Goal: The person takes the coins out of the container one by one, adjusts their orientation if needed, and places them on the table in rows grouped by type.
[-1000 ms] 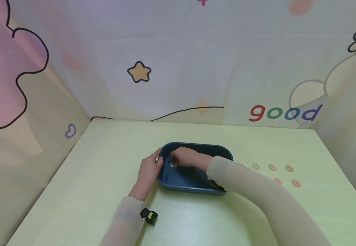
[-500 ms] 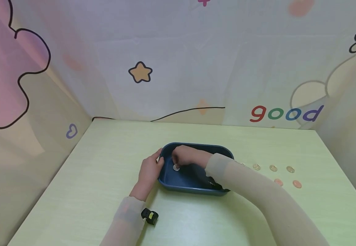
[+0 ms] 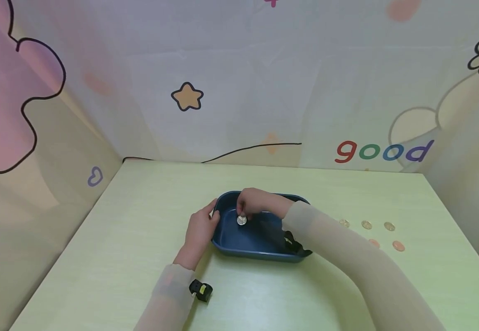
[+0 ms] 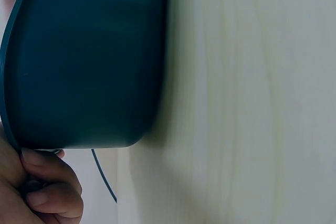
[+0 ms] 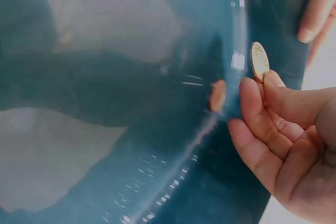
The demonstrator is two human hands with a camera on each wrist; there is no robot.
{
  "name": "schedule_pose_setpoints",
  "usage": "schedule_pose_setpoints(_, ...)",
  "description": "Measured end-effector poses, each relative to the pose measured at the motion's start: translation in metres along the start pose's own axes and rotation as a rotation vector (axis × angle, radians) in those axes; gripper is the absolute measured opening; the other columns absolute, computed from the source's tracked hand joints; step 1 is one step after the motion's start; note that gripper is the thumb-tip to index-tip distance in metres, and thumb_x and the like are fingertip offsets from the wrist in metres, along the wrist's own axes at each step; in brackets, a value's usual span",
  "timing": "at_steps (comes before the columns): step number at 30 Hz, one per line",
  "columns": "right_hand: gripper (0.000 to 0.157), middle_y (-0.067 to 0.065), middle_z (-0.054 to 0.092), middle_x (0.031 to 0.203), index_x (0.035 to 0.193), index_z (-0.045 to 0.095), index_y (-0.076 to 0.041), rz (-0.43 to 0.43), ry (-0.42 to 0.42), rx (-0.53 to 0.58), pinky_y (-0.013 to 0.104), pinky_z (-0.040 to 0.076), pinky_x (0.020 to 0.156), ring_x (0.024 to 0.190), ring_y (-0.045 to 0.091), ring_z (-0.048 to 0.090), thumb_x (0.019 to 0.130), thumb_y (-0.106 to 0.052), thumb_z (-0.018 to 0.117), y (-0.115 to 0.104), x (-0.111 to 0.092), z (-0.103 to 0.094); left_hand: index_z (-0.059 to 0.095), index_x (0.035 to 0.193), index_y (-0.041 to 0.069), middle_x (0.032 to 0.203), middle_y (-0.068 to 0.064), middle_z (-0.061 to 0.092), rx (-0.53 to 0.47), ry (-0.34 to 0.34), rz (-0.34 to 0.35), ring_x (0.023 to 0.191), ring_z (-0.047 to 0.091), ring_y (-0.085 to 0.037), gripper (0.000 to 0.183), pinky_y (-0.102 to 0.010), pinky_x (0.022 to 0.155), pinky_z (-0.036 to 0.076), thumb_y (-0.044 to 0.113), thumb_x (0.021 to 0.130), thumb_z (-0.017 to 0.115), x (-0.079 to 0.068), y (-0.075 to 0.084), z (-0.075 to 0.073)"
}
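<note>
A blue tray [image 3: 248,248] with rounded corners and a raised rim rests on the table. My left hand [image 3: 200,232] grips its left end, thumb over the rim; the left wrist view shows curled fingers [image 4: 55,203] at the tray's edge. My right hand [image 3: 256,201] is inside the tray, close to its left end. Between thumb and fingertips it pinches a coin [image 5: 260,61], gold in the right wrist view and held on edge there. Just beside it, a copper-coloured oval [image 5: 218,95] shows on the tray's glossy surface. The right sleeve hides the tray's right end.
To the right of the tray, gold coins [image 3: 366,225] lie in a row on the pale table [image 3: 119,239]. Nearer are copper coins [image 3: 398,246], one partly behind the right sleeve [image 3: 347,253]. A printed cloth [image 3: 239,92] stands behind the table.
The right hand has risen a little and shifted right inside the tray with the coin, whose round face now shows. The left hand keeps its hold on the tray.
</note>
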State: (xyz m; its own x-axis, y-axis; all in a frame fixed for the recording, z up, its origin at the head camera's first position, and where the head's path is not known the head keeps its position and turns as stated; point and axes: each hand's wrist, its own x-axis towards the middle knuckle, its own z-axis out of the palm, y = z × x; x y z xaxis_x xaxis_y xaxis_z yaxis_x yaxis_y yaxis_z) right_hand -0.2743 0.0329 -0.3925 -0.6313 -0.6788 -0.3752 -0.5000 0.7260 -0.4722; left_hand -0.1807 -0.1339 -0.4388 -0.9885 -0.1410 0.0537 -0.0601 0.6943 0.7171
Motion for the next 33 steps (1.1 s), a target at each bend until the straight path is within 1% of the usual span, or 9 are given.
schedule_pose_setpoints(4,0.013,0.014,0.074,0.100,0.095,0.073,0.000,-0.013,0.029,0.013,0.027,0.056,0.076,0.073,0.018,0.072,0.095,0.003,0.061,-0.003,-0.008,-0.009,0.058,0.144,0.005,0.056,0.004,0.032,0.000,0.010,-0.009,0.053,0.035,-0.013,0.046,-0.026,0.054,0.029,0.013,0.099,0.053,0.000,-0.001,0.000)
schedule_pose_setpoints(9,0.011,0.014,0.075,0.095,0.098,0.073,0.001,-0.036,0.066,0.027,0.025,0.053,0.074,0.076,0.022,0.072,0.097,0.000,0.062,0.000,-0.018,-0.016,0.057,0.145,0.005,0.056,0.004,0.032,-0.005,0.005,-0.022,0.053,0.035,-0.013,0.046,-0.025,0.054,0.030,0.013,0.100,0.052,0.000,-0.002,-0.001)
schedule_pose_setpoints(16,0.011,0.014,0.074,0.090,0.098,0.073,0.002,-0.042,0.115,0.070,0.024,0.050,0.073,0.083,0.032,0.072,0.097,-0.001,0.063,0.002,-0.038,-0.028,0.057,0.146,0.006,0.056,0.004,0.032,-0.009,0.006,-0.025,0.052,0.036,-0.013,0.047,-0.025,0.053,0.030,0.014,0.100,0.053,0.001,0.000,-0.003)
schedule_pose_setpoints(18,0.011,0.013,0.073,0.089,0.099,0.073,0.002,-0.037,0.134,0.070,0.023,0.049,0.072,0.082,0.032,0.071,0.098,-0.002,0.063,0.002,-0.044,-0.031,0.057,0.146,0.006,0.056,0.004,0.032,-0.003,0.005,-0.021,0.052,0.035,-0.013,0.047,-0.025,0.053,0.030,0.015,0.100,0.053,0.001,0.000,-0.003)
schedule_pose_setpoints(20,0.012,0.011,0.072,0.086,0.100,0.073,0.001,-0.033,0.155,0.057,0.022,0.046,0.071,0.078,0.027,0.068,0.098,-0.004,0.063,0.002,-0.050,-0.033,0.057,0.146,0.005,0.056,0.004,0.032,0.003,0.003,-0.012,0.053,0.036,-0.013,0.047,-0.025,0.053,0.030,0.015,0.100,0.053,0.002,0.000,-0.002)
schedule_pose_setpoints(23,0.012,0.010,0.070,0.083,0.099,0.073,0.001,-0.022,0.173,0.054,0.022,0.043,0.069,0.075,0.020,0.064,0.099,-0.006,0.064,0.003,-0.058,-0.035,0.057,0.146,0.005,0.056,0.004,0.032,0.004,-0.001,-0.008,0.053,0.035,-0.013,0.047,-0.025,0.053,0.030,0.014,0.100,0.052,0.002,-0.001,-0.001)
schedule_pose_setpoints(25,0.012,0.009,0.070,0.081,0.097,0.073,0.001,-0.014,0.176,0.063,0.022,0.042,0.068,0.074,0.019,0.063,0.099,-0.007,0.063,0.004,-0.063,-0.035,0.057,0.146,0.005,0.057,0.003,0.032,0.001,-0.007,-0.011,0.053,0.035,-0.013,0.046,-0.025,0.053,0.030,0.014,0.100,0.052,0.002,0.000,0.000)
schedule_pose_setpoints(33,0.016,0.012,0.071,0.085,0.095,0.072,0.002,0.027,0.206,0.113,0.023,0.043,0.068,0.081,0.029,0.069,0.101,-0.007,0.060,0.015,-0.077,-0.031,0.056,0.147,0.005,0.058,0.003,0.034,0.005,-0.022,-0.010,0.053,0.035,-0.013,0.047,-0.025,0.053,0.030,0.014,0.101,0.052,0.000,0.001,0.000)
